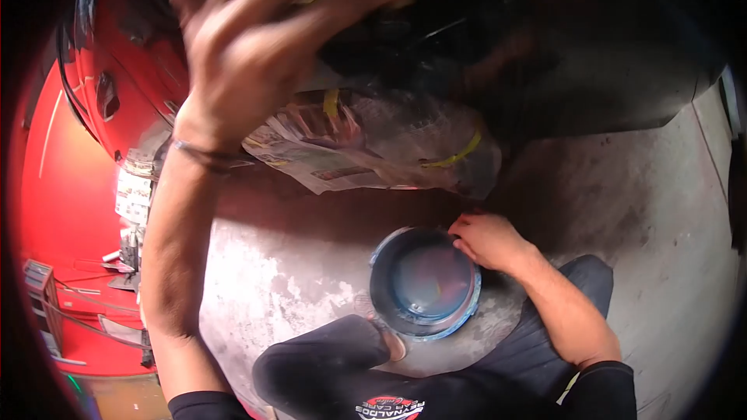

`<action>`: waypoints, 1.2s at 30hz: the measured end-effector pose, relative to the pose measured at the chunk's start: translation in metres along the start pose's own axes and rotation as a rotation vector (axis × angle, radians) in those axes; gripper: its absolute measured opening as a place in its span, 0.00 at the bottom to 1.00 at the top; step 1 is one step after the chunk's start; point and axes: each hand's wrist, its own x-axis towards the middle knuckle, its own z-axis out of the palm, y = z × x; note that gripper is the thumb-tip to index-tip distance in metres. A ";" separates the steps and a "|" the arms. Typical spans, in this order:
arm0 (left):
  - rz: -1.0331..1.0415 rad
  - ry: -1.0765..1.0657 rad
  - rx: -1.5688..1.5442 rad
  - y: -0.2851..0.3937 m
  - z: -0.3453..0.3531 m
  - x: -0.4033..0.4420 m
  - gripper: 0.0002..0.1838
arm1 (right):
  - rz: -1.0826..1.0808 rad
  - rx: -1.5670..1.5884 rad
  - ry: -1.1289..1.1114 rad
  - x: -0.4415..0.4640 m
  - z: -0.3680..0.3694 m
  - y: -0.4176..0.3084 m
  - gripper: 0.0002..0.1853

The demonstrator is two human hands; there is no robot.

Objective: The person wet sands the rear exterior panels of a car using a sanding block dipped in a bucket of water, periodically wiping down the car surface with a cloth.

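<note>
Down at five o'clock, blue bucket (381, 286) holds murky liquid (424, 284); your right hand (490, 242) curls at its one o'clock, grip unclear. Your left hand (253, 50), eleven o'clock: fingers spread apart.

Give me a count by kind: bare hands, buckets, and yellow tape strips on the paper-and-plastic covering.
Bare hands: 2 (left hand, right hand)
Bucket: 1
Yellow tape strips on the covering: 2 (upright strip, slanted strip)
Total: 5
</note>
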 end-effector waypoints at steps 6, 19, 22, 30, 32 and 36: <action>0.019 -0.285 0.040 -0.011 -0.039 -0.037 0.17 | -0.021 -0.051 0.088 -0.014 -0.002 -0.002 0.12; 0.058 -0.182 -0.024 0.029 -0.008 -0.004 0.16 | -0.054 -0.123 0.149 -0.018 -0.006 -0.015 0.11; 0.114 -0.144 -0.068 0.031 0.004 0.041 0.17 | -0.063 -0.142 0.179 -0.019 -0.012 -0.020 0.13; 0.078 -0.155 -0.072 0.040 0.017 0.060 0.21 | -0.029 -0.099 0.179 -0.020 -0.014 -0.001 0.12; 0.022 -0.250 -0.038 0.038 -0.007 0.000 0.19 | -0.028 -0.108 0.255 -0.026 -0.023 -0.006 0.09; -0.019 -0.294 -0.027 0.037 -0.015 0.008 0.22 | -0.013 -0.099 0.267 -0.030 -0.023 -0.004 0.07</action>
